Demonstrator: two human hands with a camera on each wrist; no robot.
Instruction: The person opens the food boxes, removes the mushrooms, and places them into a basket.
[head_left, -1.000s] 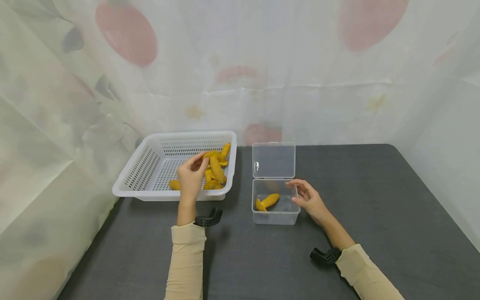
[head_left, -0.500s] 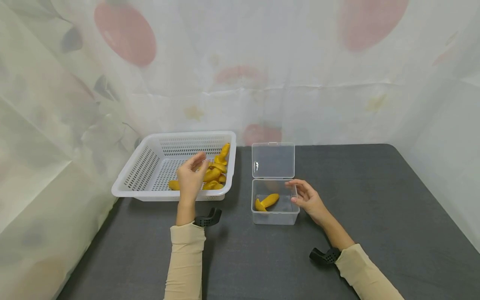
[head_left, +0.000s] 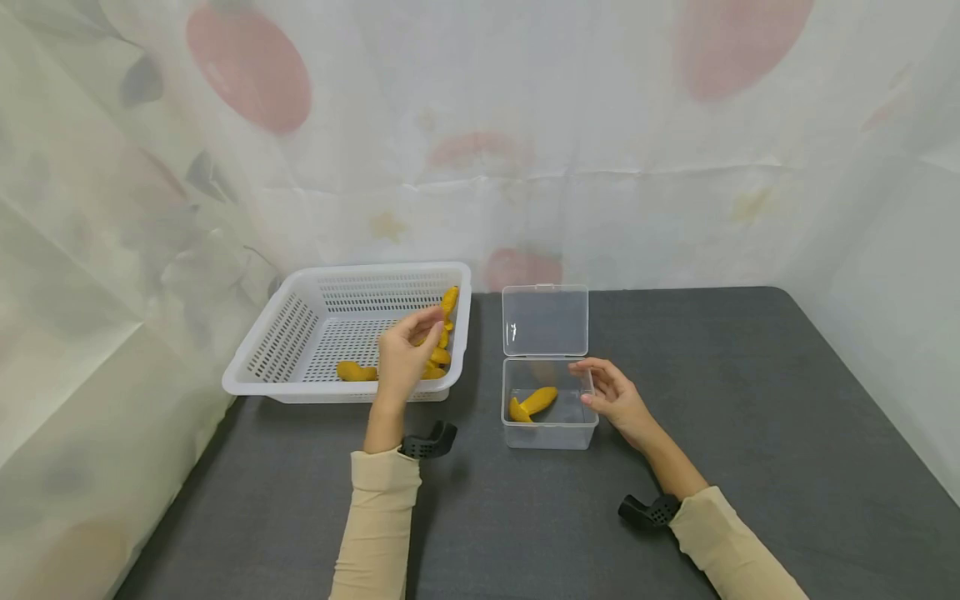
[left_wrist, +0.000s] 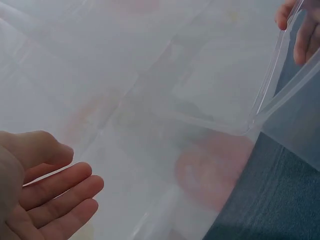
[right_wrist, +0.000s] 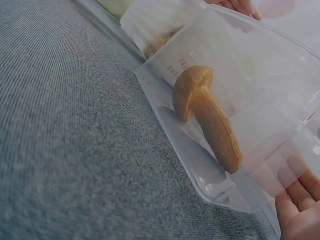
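Note:
My left hand (head_left: 408,354) is above the right half of a white perforated basket (head_left: 255,367), over a pile of yellow mushrooms (head_left: 439,357). In the left wrist view its fingers are relaxed and hold nothing. One mushroom (head_left: 356,372) lies apart at the basket's front, left of the hand. My right hand (head_left: 615,400) holds the right side of a clear plastic box (head_left: 551,437) at its rim. Inside the box lies a single yellow mushroom (right_wrist: 212,120), cap and stem visible. The left hand hides part of the pile.
The box's hinged lid (head_left: 546,321) stands raised at its back. Both containers rest on a dark grey table (head_left: 480,517), a narrow gap between them. A printed curtain (head_left: 600,208) hangs behind the table and along its left side.
A mushroom pinched in my left hand a second ago has been let go onto the pile. The left hand then moved right over the pile. The right hand and box stay put.

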